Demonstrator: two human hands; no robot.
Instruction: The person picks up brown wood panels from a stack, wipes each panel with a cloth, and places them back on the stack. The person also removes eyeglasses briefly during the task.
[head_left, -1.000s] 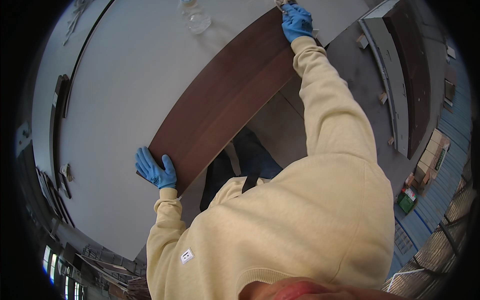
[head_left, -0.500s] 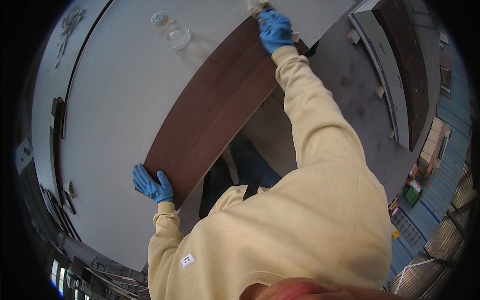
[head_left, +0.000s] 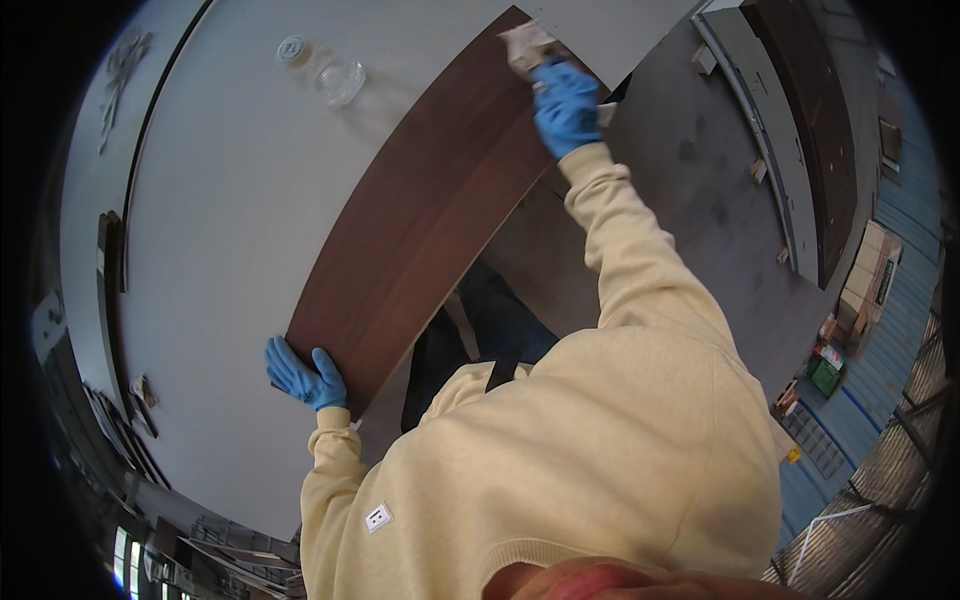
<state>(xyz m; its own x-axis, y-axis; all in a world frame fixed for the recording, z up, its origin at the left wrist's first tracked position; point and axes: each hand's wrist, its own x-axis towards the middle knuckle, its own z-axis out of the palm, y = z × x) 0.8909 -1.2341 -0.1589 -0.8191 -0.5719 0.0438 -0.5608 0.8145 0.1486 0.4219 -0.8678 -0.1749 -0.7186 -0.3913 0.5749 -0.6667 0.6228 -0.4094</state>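
A long dark-brown wood-grain board [head_left: 425,200] lies slantwise from near my body to the far right, along the edge of a pale grey table. My left hand [head_left: 306,374], in a blue glove, rests flat on the board's near left end with fingers stretched out. At the far end my right hand [head_left: 567,108], also gloved in blue, is closed round a pale, crumpled cloth [head_left: 527,46]. The cloth lies over the board's surface and is slightly blurred; a whitish bit also shows beside the wrist.
A clear plastic bottle with a white cap [head_left: 340,80] lies on the grey table [head_left: 225,230] left of the board. Whitish strips [head_left: 122,85] and dark narrow pieces [head_left: 110,290] are farther left. At the right, a stack of panels [head_left: 790,130] rests on small blocks above the floor.
My right hand has come back toward me and slightly right with the cloth, uncovering the board's far corner. My left hand stays in place. The view has shifted a little.
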